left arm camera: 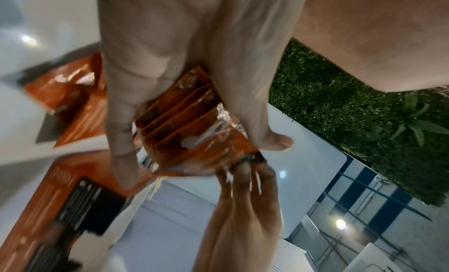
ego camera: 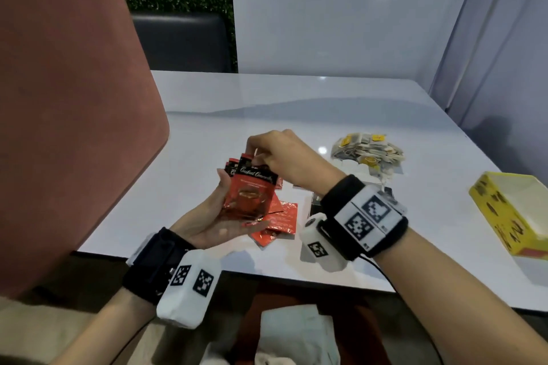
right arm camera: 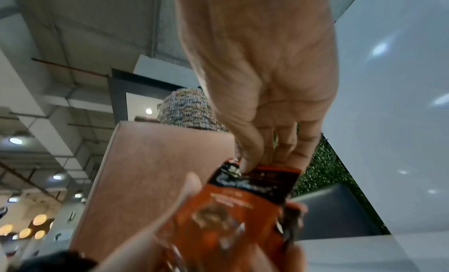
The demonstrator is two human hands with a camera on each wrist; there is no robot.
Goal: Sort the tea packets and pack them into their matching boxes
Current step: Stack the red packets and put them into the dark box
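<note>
Cradling a stack of red packets [ego camera: 250, 195] palm up above the near edge of the white table [ego camera: 296, 104], our left hand [ego camera: 213, 216] curls its fingers and thumb round the bundle; the left wrist view shows several packets fanned between them. Our right hand [ego camera: 284, 154] reaches over from the right and pinches the dark top edge of the front packet between thumb and fingertips. Under the stack, more red packets [ego camera: 278, 225] lie loose on the table. Farther right sits a heap of white and yellow tea bags [ego camera: 370, 154], and at the far right an open yellow box [ego camera: 510, 213].
</note>
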